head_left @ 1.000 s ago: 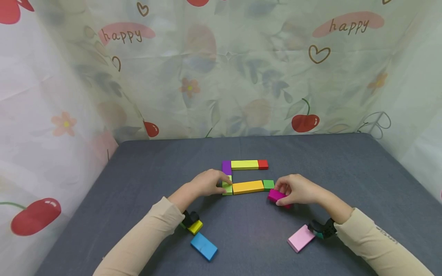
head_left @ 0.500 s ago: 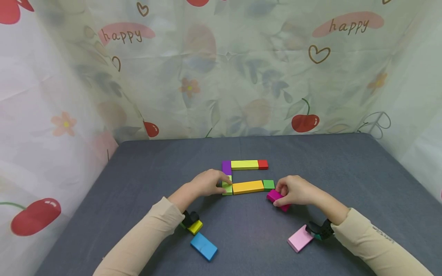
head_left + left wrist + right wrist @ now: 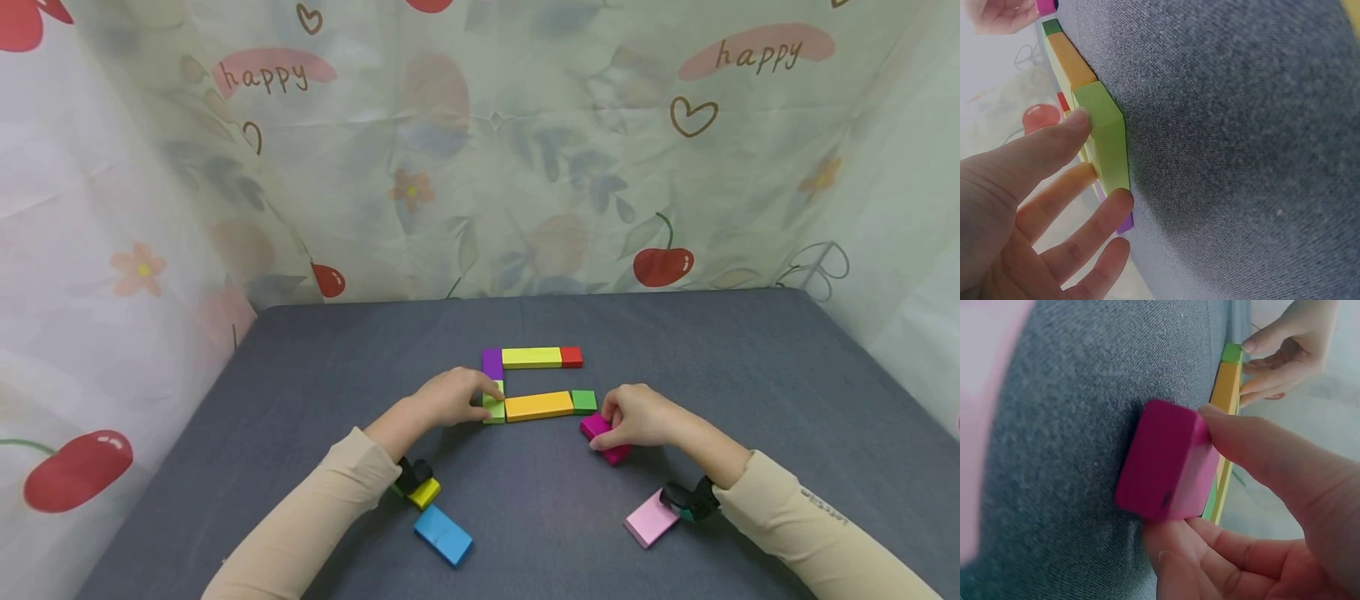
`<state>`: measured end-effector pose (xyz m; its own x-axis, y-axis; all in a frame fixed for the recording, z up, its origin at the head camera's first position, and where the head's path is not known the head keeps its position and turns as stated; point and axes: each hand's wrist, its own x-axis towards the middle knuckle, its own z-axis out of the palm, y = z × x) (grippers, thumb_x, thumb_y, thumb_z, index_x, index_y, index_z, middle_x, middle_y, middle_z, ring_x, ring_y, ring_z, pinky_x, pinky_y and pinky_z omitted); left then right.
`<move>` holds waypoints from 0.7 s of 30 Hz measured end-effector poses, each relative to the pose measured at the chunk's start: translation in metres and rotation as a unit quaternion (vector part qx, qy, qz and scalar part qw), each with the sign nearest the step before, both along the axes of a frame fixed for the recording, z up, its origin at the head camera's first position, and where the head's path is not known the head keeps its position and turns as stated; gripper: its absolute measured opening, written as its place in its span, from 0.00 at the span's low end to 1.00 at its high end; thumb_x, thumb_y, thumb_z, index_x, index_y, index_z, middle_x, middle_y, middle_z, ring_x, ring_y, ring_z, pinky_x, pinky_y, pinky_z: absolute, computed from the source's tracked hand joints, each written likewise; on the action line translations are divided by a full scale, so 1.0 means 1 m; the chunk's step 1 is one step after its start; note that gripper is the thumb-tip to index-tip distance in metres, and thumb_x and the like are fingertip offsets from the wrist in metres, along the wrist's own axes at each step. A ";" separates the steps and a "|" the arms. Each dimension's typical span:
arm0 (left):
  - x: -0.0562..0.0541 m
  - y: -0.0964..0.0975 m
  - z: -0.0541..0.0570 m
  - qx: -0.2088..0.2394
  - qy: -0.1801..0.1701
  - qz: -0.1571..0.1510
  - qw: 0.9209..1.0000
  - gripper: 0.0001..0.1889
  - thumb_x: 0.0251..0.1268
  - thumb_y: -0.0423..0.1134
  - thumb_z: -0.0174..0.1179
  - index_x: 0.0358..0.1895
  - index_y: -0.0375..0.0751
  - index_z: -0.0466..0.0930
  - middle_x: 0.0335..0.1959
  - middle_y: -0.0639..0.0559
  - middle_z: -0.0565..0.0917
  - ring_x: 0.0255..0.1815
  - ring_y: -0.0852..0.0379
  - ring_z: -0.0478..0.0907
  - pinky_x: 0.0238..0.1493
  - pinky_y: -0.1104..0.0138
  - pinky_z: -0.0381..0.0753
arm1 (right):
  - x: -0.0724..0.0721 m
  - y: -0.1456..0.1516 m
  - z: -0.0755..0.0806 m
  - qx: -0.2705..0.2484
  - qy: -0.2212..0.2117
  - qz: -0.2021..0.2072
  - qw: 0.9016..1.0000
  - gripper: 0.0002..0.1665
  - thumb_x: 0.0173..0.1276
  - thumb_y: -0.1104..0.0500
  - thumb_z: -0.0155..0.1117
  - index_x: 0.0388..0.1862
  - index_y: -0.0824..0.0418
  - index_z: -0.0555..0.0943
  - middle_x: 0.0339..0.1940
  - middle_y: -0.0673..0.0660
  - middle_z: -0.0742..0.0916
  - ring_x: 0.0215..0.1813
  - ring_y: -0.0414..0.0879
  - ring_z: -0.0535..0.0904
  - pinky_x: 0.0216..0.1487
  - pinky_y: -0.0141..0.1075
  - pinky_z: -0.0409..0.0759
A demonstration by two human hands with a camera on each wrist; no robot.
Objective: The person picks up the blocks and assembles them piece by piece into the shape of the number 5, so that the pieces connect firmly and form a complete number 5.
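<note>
My right hand pinches a magenta block between thumb and fingers, low over the dark cloth, just in front of a small green block. In the right wrist view the thumb presses one end of the magenta block and the fingers the other. My left hand holds a light green block lightly, the thumb at one end and fingers along it. An orange block runs from the light green one to the green one. A purple block lies behind the light green one.
A long yellow block and a red block extend right from the purple one. Nearer lie a blue block, a small yellow block by the left wrist, and a pink block by the right wrist. A patterned curtain stands behind.
My right hand has moved slightly nearer and left, and the magenta block has turned a little with its right end swinging nearer. The left hand and the other blocks stay put.
</note>
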<state>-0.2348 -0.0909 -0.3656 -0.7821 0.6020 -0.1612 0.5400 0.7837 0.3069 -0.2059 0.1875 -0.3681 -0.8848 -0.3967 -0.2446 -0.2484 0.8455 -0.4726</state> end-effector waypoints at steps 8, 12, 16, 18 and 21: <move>-0.002 -0.001 -0.001 0.001 0.003 -0.006 1.000 0.16 0.58 0.39 0.64 0.51 0.47 0.82 0.53 0.53 0.82 0.57 0.54 0.76 0.59 0.60 0.73 | -0.001 0.002 0.005 -0.008 -0.048 -0.021 0.999 0.19 0.52 0.50 0.73 0.33 0.63 0.79 0.17 0.50 0.78 0.20 0.39 0.72 0.26 0.31 0.71; -0.002 0.000 -0.001 0.000 0.002 -0.005 1.000 0.16 0.58 0.39 0.64 0.51 0.47 0.82 0.53 0.53 0.82 0.57 0.54 0.76 0.59 0.60 0.73 | -0.001 0.009 0.008 -0.029 -0.078 -0.004 0.997 0.20 0.51 0.52 0.74 0.36 0.64 0.78 0.18 0.50 0.81 0.21 0.39 0.74 0.27 0.32 0.73; -0.003 0.000 -0.002 0.000 0.003 -0.005 1.000 0.16 0.58 0.39 0.64 0.51 0.47 0.82 0.53 0.53 0.82 0.57 0.54 0.76 0.60 0.59 0.73 | -0.002 0.015 0.007 -0.050 -0.112 0.012 0.992 0.22 0.50 0.55 0.75 0.39 0.65 0.76 0.20 0.50 0.84 0.22 0.39 0.76 0.28 0.32 0.76; -0.003 -0.001 -0.002 -0.001 0.003 -0.006 1.000 0.16 0.58 0.39 0.64 0.51 0.47 0.82 0.53 0.53 0.82 0.57 0.54 0.76 0.60 0.59 0.73 | -0.002 0.017 0.005 -0.057 -0.126 0.013 0.990 0.23 0.50 0.56 0.75 0.40 0.64 0.75 0.21 0.51 0.84 0.22 0.39 0.76 0.29 0.32 0.77; -0.003 -0.001 -0.003 -0.001 0.003 -0.007 1.000 0.16 0.58 0.40 0.64 0.52 0.48 0.82 0.53 0.53 0.82 0.58 0.54 0.76 0.60 0.60 0.73 | -0.002 0.019 0.003 -0.068 -0.137 0.014 0.988 0.24 0.50 0.57 0.75 0.41 0.64 0.73 0.21 0.51 0.84 0.23 0.39 0.76 0.29 0.33 0.78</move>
<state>-0.2379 -0.0918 -0.3689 -0.7750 0.6119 -0.1577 0.5522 0.7772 0.3018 -0.2083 0.2064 -0.3648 -0.7812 -0.4656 -0.4158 -0.1175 0.7639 -0.6346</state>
